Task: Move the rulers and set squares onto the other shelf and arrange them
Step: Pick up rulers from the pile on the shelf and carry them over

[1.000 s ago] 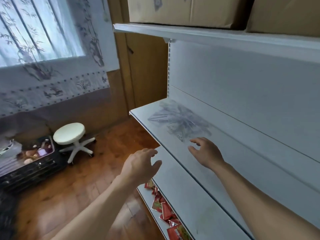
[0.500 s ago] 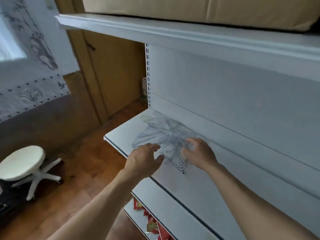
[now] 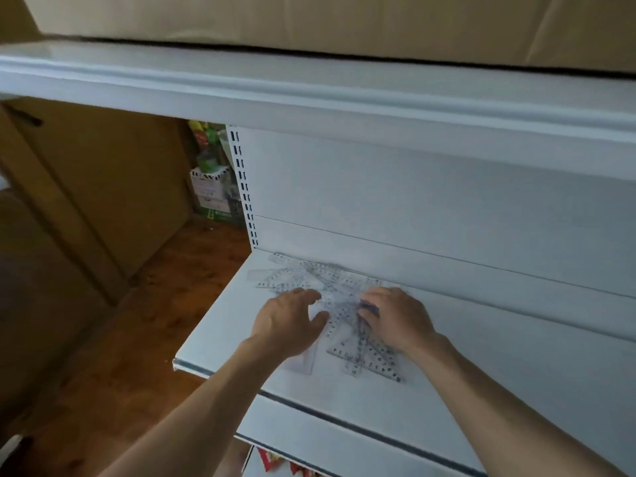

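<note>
Here, the gathering step. The pile (image 3: 339, 287) of clear rulers and set squares lies loose and criss-crossed on the white shelf (image 3: 220, 339), at its left end and close to the back panel (image 3: 413, 201). Some pieces fan out toward 11 o'clock and others toward 5 o'clock.

My left hand (image 3: 290, 323) rests on the pile at its 8 o'clock side. Its fingers (image 3: 309, 296) are loosely curved, with the thumb spread wide, and they hold nothing. My right hand (image 3: 401, 320) sits at the pile's 3 o'clock side. Its fingers (image 3: 373, 299) are bent down into the plastic, but I cannot tell whether they have closed on a piece or only press on it.

Judged from this, nothing has left the shelf yet, so the task is near its start. The next move calls for sweeping the scattered pieces together between both hands, squaring their edges, then getting fingertips under the thin flat stack to lift it. Slick, clear plastic lying flat is likely to slide rather than rise, and the stray pieces at 11 o'clock may be left behind.

At 12 o'clock, the top shelf (image 3: 309, 91) carries boxes (image 3: 309, 18). At 9 o'clock is the wooden floor (image 3: 137, 321), and at 6 o'clock a lower shelf (image 3: 344, 452) with red packets (image 3: 270, 459).
</note>
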Motion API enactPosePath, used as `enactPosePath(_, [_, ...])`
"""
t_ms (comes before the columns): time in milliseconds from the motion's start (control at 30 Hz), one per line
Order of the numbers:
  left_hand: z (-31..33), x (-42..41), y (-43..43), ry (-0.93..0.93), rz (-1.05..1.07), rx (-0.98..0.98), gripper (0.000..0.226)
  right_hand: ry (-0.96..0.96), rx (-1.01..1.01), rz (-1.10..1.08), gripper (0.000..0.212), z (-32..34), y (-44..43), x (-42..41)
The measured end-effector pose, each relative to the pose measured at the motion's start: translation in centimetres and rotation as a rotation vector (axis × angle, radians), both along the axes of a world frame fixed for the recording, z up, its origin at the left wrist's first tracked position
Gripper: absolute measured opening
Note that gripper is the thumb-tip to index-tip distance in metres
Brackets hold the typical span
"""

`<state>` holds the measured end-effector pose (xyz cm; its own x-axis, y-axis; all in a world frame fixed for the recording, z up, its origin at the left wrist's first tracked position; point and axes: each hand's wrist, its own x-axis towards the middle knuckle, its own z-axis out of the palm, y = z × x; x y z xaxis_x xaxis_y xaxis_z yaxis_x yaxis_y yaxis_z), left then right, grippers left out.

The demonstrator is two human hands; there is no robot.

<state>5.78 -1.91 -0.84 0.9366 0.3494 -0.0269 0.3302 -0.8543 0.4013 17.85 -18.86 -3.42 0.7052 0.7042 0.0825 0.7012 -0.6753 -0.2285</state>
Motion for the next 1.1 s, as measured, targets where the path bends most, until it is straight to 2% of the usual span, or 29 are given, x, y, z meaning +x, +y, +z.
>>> enactPosePath(133, [-0.1,0.6,0.9,-0.002,-0.075,-0.021,0.046,-0.035,-0.02,-0.002,0.015,0.7,0.4,-0.5])
enactPosePath(433, [-0.2,1.1,1.3,-0.034,-0.171,-0.039,0.045,-0.152,-0.056,-0.115,0.018,0.7,-0.1,-0.7])
enactPosePath(533, [-0.1,1.4,1.1,-0.057,-0.184,-0.076,0.043,-0.181,0.079,-0.18,0.017,1.2,-0.4,-0.7])
enactPosePath(633, [0.1,1.6,0.3,-0.075,-0.198,-0.184,0.04,-0.103,0.367,-0.297,0.016,2.4,-0.7,-1.1])
enactPosePath(700, [0.0,2.0,-0.5,-0.071,-0.207,-0.32,0.038,0.071,0.595,-0.395,0.019,3.4,-0.8,-1.5])
enactPosePath(767, [0.1,2.4,-1.4,-0.052,-0.193,-0.549,0.035,0.214,0.767,-0.454,0.025,4.2,-1.0,-2.1])
enactPosePath(867, [0.8,2.9,-3.2,0.02,-0.15,-1.086,0.037,0.289,0.895,-0.445,0.028,4.8,-1.8,-3.5])
enactPosePath(933, [1.2,3.1,-4.5,0.075,-0.144,-1.375,0.042,0.335,0.963,-0.416,0.034,5.1,-2.5,-4.7])
enactPosePath(1100, [2.1,3.5,-8.3,0.055,-0.2,-1.681,0.053,0.365,1.003,-0.37,0.057,4.4,-4.9,-6.9])
